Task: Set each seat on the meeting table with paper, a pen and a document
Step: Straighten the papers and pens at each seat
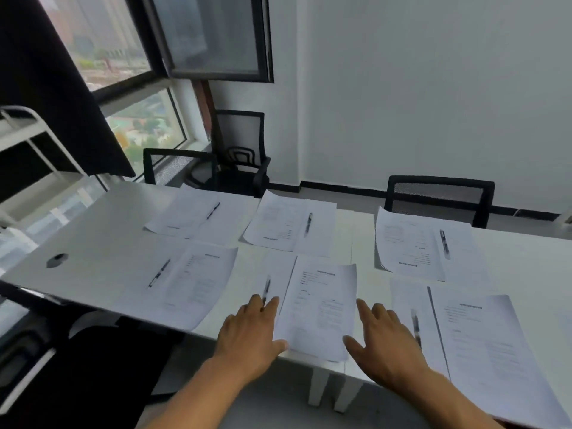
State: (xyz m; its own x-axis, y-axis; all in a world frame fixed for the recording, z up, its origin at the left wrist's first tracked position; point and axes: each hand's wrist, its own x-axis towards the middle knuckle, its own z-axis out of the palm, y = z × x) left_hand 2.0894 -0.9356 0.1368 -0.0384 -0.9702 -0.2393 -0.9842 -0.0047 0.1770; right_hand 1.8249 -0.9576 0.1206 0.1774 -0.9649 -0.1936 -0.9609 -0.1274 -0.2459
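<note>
Several place settings lie on the white meeting table (93, 243), each a blank sheet, a printed document and a black pen. Right in front of me a printed document (322, 308) lies beside a blank sheet with a pen (266, 287) on it. My left hand (250, 335) rests flat, fingers straight, on that blank sheet, fingertips at the pen's near end. My right hand (383, 342) lies spread, fingers straight, on the table just right of the document. Further right lie another pen (416, 328) and another document (483, 348).
Black mesh chairs stand beyond the table, one at the far right (439, 196) and two by the window (238, 153). A white shelf rack (34, 140) stands at the left. A round cable hole (57, 260) sits in the tabletop's left part.
</note>
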